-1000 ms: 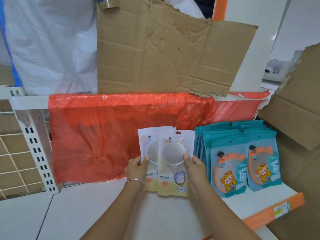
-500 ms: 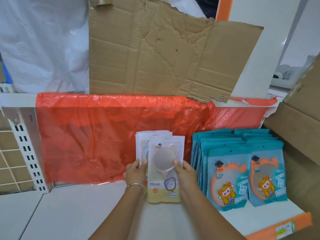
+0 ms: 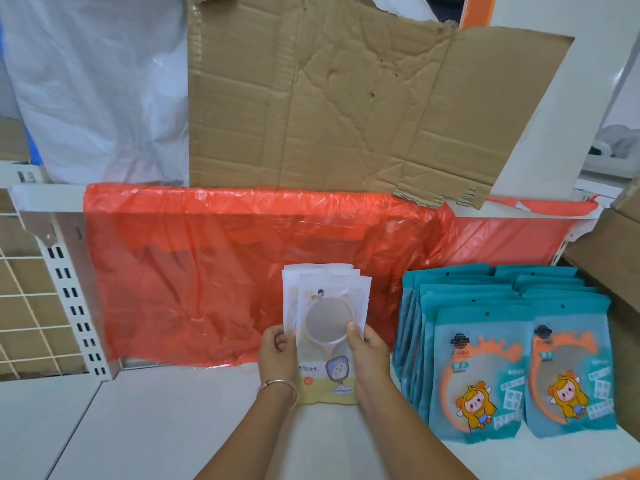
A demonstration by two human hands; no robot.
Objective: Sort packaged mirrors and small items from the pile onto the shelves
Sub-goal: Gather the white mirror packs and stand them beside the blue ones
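1. Nearest the camera, I had both forearms reaching up from the bottom edge over the white shelf [image 3: 156, 427], with a thin metal bangle [image 3: 277, 384] on the left wrist.
2. My left hand [image 3: 277, 355] was clamped on the left edge of the stack of white mirror packets [image 3: 329, 306], fingers curled round it. My right hand [image 3: 369, 355] was clamped on the right edge, thumb pressed to the front packet at the rim of the round mirror.
3. The stack stood upright between the two hands, toward the middle of the shelf, its lower edge down on the shelf surface. The front packet showed a round hand mirror with a short handle and a yellow band with a small cartoon at its foot. More packets sat slightly fanned behind it.
4. Just beside the right hand, the teal mirror packets [image 3: 485, 358] stood in two rows on the same shelf, leaning back. Each front packet carried an orange ring and a cartoon figure in yellow.
5. Behind both lots, a red plastic sheet [image 3: 207, 271] hung from the edge of the shelf above and covered the back of the bay.
6. At left, a slotted white upright [image 3: 69, 299] stood beside a wire grid panel [image 3: 20, 306].
7. At the right edge, a brown cardboard box [image 3: 616, 258] stood close to the teal rows.
8. Farthest off, a flattened, torn cardboard sheet [image 3: 346, 98] stood on the upper shelf, with a white plastic sack [image 3: 97, 81] to its left.
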